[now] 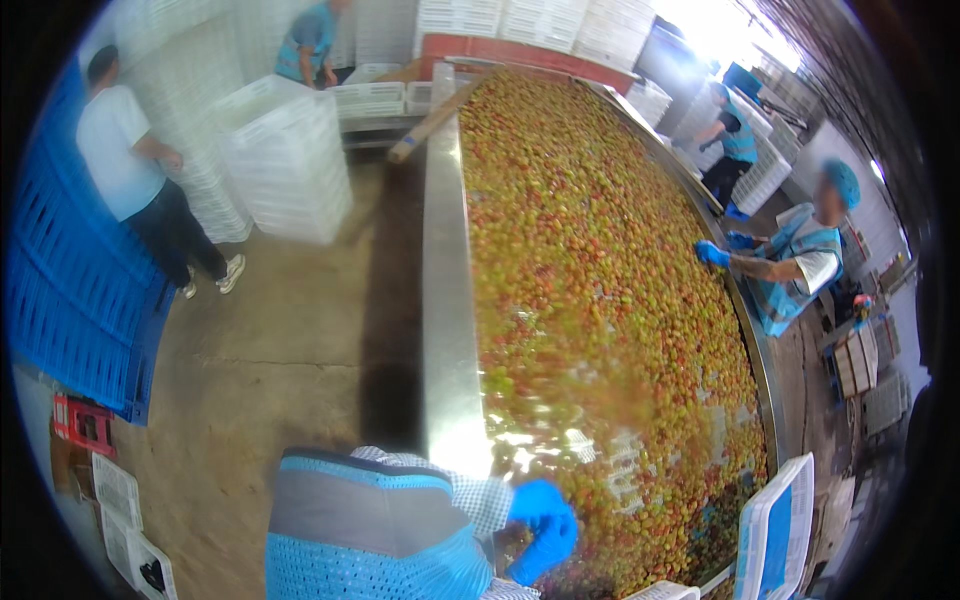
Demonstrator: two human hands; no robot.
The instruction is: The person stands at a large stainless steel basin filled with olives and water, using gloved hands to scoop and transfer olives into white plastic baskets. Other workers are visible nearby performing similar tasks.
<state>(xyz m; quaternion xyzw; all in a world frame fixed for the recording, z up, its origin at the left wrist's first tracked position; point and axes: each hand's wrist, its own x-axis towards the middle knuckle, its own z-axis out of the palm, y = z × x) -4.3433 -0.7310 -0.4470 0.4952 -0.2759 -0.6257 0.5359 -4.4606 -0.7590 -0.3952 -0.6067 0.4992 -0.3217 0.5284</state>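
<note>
My left hand, in a blue glove with a checked sleeve, reaches over the near left side of a long metal trough. My right hand, gloved the same, comes up from the picture's lower edge, and the two hands meet. Their fingers are bent and overlap, so whether they hold anything is hidden. Below and around them, small green and reddish fruits fill the trough in water. Bright reflections show on the water just beyond my hands. My blue and grey vest takes up the lower left.
A white crate with a blue panel leans at the near right rim. A wooden board crosses the far left rim. Gloved co-worker stands at the right side. White crates and blue crates are stacked left, near another person.
</note>
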